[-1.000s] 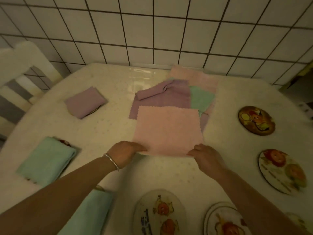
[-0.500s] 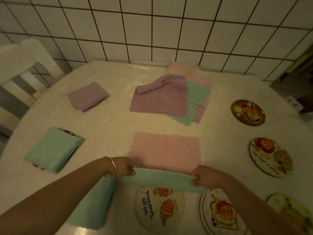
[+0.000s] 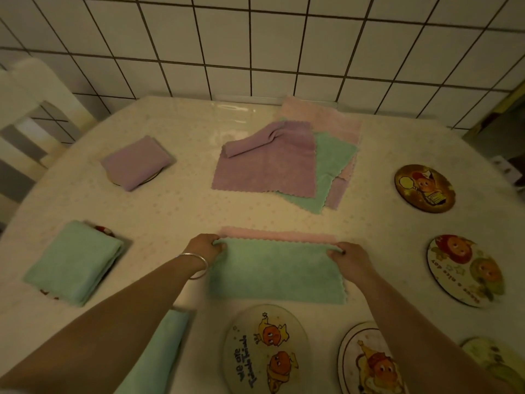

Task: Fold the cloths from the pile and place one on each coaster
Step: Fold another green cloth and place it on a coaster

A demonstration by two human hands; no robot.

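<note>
Closest in, below the hands, there are two bare coasters: the "we are" coaster and a second coaster, with a loose green cloth hanging off the bench edge under the left forearm. Just past those is the cloth being worked. Half a second ago it was pink side up with only the near edge lifted, and now that edge has been carried over to the far side, so it's folded in half, green face up with a thin pink strip poking out along the far edge. Left hand and right hand are well apart, each pinching one far corner of the fold. So the first fold looks pretty much done; I'd guess it needs another fold before it goes on a coaster. Left of the hands, a folded green one already covers a coaster, and further out a folded purple one sits on another. To the right, three more coasters are bare: far coaster, "nice day" coaster and a corner coaster. Beyond the hands, the pile has purple, green and pink left. Two placed, five coasters open.
</note>
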